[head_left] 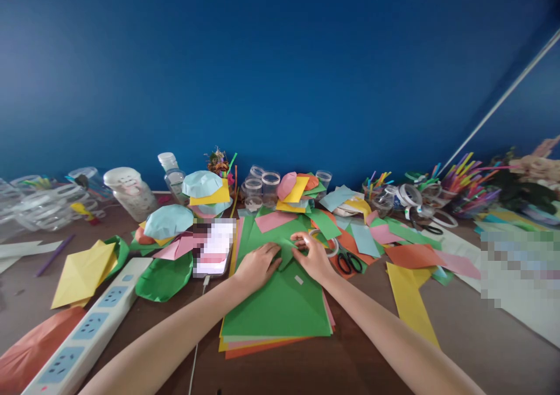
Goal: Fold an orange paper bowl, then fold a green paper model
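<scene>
A small folded piece of green paper [286,256] is between my two hands, above a stack of coloured sheets topped by a large green sheet [275,316]. My left hand [259,268] rests low on the stack, its bent fingers and thumb closed at the piece's left edge. From the right, my right hand [313,258] has curled fingers and thumb at the other edge. Green on green makes the exact finger contact hard to see. A small whitish strip [298,279] lies on the sheet just below my right hand.
Left of the stack lie a phone [216,246] with a cable and a power strip [90,328]. To the right are black-handled scissors [349,262], a tape roll [331,247] and paper scraps [413,256]. Clear jars [270,188] and folded paper shapes [202,184] line the wall.
</scene>
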`<act>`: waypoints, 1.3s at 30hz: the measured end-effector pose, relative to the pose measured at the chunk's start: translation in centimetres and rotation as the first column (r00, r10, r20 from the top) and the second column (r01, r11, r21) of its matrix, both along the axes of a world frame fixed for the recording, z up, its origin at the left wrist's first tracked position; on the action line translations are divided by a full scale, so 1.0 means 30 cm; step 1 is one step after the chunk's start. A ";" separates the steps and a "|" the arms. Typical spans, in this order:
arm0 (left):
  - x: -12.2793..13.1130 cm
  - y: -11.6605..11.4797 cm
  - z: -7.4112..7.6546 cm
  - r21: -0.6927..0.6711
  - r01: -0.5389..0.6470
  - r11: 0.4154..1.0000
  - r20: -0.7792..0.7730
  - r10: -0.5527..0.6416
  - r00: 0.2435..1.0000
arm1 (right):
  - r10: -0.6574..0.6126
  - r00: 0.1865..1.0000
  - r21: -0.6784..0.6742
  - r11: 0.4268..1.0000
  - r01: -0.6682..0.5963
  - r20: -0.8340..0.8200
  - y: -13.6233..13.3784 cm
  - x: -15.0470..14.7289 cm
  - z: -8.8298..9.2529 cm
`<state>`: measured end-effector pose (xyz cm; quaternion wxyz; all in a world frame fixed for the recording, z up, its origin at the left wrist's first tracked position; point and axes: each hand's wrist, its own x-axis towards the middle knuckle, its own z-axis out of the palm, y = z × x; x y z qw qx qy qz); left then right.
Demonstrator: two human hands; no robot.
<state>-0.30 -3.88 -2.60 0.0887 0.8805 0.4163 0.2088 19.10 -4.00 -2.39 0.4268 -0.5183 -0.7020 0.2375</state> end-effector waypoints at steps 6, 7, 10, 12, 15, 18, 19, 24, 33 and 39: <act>0.004 0.001 0.009 0.021 -0.011 1.000 0.036 0.010 0.999 | 0.038 0.996 0.119 0.992 -0.047 0.080 -0.012 -0.025 0.003; 0.005 0.003 0.009 0.034 0.000 0.999 0.031 -0.001 1.000 | 0.048 0.995 0.138 0.989 -0.060 0.092 -0.015 -0.031 0.007; 0.005 0.010 0.008 0.043 0.040 0.998 0.027 -0.041 0.999 | 0.090 0.992 0.173 0.980 -0.103 0.083 -0.023 -0.040 0.023; 0.004 0.015 0.007 0.038 0.058 0.998 0.044 -0.059 0.997 | 0.130 0.990 0.179 0.974 -0.138 0.058 -0.025 -0.040 0.031; 0.001 0.018 0.009 0.026 0.071 0.997 0.068 -0.073 0.995 | 0.186 0.983 0.126 0.975 -0.184 -0.003 -0.022 -0.036 0.029; -0.003 0.017 0.014 0.007 0.092 0.996 0.075 -0.093 0.993 | 0.214 0.971 0.013 0.977 -0.214 -0.112 -0.013 -0.031 0.015; -0.004 0.016 0.015 0.000 0.098 0.995 0.079 -0.098 0.992 | 0.216 0.966 -0.016 0.975 -0.220 -0.140 -0.010 -0.030 0.010; -0.009 0.014 0.023 -0.034 0.105 0.994 0.113 -0.100 0.988 | 0.213 0.959 -0.078 0.970 -0.230 -0.187 -0.006 -0.028 0.003; -0.019 0.021 0.024 -0.141 0.074 0.987 0.194 -0.046 0.980 | 0.165 0.963 -0.152 0.968 -0.200 -0.215 0.001 -0.023 0.001; -0.021 0.017 0.021 -0.137 0.061 0.989 0.232 -0.028 0.972 | 0.144 0.953 -0.164 0.968 -0.192 -0.268 -0.001 -0.011 0.002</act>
